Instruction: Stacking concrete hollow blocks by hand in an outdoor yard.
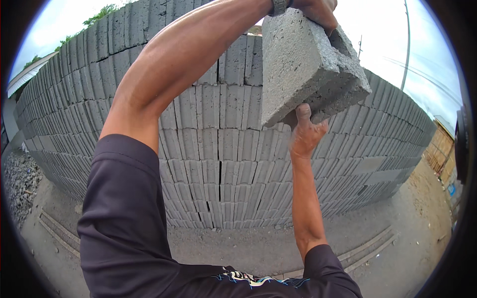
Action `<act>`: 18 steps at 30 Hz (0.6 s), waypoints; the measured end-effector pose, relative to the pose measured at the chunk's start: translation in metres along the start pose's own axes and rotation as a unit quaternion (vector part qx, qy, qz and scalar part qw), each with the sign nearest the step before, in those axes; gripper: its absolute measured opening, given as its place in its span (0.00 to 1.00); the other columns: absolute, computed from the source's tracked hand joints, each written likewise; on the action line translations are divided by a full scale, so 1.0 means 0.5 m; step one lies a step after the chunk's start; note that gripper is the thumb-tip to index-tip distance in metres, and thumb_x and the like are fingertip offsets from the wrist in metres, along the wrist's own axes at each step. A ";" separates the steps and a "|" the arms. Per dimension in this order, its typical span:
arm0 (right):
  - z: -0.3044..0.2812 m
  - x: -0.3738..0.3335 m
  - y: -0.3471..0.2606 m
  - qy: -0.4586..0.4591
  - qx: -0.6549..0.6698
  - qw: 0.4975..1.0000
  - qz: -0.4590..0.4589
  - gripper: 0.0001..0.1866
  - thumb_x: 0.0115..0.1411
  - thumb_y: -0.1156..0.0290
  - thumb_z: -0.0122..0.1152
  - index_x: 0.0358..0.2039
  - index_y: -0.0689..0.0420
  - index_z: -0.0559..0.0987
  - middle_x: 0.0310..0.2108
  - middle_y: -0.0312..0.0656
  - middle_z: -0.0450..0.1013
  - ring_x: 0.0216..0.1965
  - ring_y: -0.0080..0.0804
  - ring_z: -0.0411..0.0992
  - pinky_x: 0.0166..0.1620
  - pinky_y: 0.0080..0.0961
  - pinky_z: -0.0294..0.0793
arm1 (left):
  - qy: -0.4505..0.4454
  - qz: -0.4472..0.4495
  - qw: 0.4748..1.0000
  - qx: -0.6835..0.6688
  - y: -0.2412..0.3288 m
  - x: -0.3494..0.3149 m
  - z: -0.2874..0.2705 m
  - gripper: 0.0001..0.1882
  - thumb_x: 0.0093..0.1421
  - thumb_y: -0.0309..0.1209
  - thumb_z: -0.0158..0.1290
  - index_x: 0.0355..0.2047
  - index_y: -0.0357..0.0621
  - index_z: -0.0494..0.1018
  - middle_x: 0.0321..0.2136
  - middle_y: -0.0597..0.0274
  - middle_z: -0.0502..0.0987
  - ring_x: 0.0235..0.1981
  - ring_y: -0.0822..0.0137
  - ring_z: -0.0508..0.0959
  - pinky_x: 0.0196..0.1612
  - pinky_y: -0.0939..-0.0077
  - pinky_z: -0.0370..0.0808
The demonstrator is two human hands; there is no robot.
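A grey hollow concrete block (293,64) is held up in front of the top rows of a tall stack of such blocks (233,109). It is tilted, one end with an open hollow turned toward me. My left hand (318,12), with a dark band at its wrist, grips the block's upper edge; part of that hand lies beyond the top of the picture. From below, my right hand (308,131) supports the lower edge, its thumb up against the block and its other fingers partly hidden.
The stack stretches across the view in several tight rows. Grey gravel (22,181) lies at the far left. Low rails or strips (57,233) run along the ground on both sides. A pole (406,44) and wires rise behind at right, near a wooden fence (439,144).
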State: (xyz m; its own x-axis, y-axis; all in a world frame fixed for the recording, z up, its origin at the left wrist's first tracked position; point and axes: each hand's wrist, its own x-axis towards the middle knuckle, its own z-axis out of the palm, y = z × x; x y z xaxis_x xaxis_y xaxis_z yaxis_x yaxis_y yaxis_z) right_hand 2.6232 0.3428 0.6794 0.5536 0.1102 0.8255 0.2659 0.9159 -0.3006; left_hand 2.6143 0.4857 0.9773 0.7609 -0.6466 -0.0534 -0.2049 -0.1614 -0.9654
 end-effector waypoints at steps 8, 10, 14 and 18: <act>0.086 0.458 0.090 -0.128 -0.295 0.927 0.192 0.42 0.55 0.34 0.51 0.51 0.65 0.70 0.51 0.52 0.67 0.54 0.39 0.65 0.60 0.34 0.61 | 0.116 -0.489 0.846 -0.178 0.016 -0.128 0.131 0.12 0.63 0.28 0.42 0.43 0.37 0.71 0.38 0.50 0.77 0.38 0.57 0.78 0.40 0.67 0.75; 0.153 0.479 0.065 -0.196 -0.321 0.889 0.262 0.42 0.64 0.35 0.37 0.63 0.59 0.62 0.63 0.53 0.60 0.64 0.42 0.57 0.64 0.31 0.55 | 0.162 -0.529 0.814 -0.178 0.037 -0.178 0.162 0.12 0.63 0.28 0.42 0.42 0.36 0.71 0.37 0.49 0.77 0.38 0.56 0.78 0.40 0.66 0.75; 0.170 0.492 0.101 -0.213 -0.336 0.893 0.211 0.43 0.62 0.34 0.39 0.60 0.61 0.64 0.60 0.54 0.62 0.62 0.43 0.59 0.63 0.33 0.57 | 0.423 -0.480 0.662 -0.391 0.083 -0.230 0.210 0.11 0.63 0.28 0.42 0.40 0.36 0.71 0.35 0.49 0.77 0.37 0.56 0.78 0.39 0.65 0.75; 0.084 0.545 0.205 -0.153 -0.413 0.887 0.136 0.44 0.60 0.33 0.41 0.58 0.63 0.66 0.57 0.55 0.64 0.60 0.44 0.61 0.62 0.35 0.58 | 0.231 -0.568 0.789 0.036 0.163 -0.014 0.233 0.13 0.64 0.29 0.38 0.40 0.35 0.71 0.34 0.44 0.75 0.37 0.50 0.76 0.43 0.61 0.71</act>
State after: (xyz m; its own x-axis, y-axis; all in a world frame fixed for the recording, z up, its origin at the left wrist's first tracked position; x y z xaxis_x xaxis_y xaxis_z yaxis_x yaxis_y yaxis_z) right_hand 2.7683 0.4831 0.8937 0.4803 0.4992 0.7212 0.7130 0.2568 -0.6525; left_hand 2.6641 0.5640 0.8691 0.1192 -0.3197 0.9400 0.4960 -0.8010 -0.3353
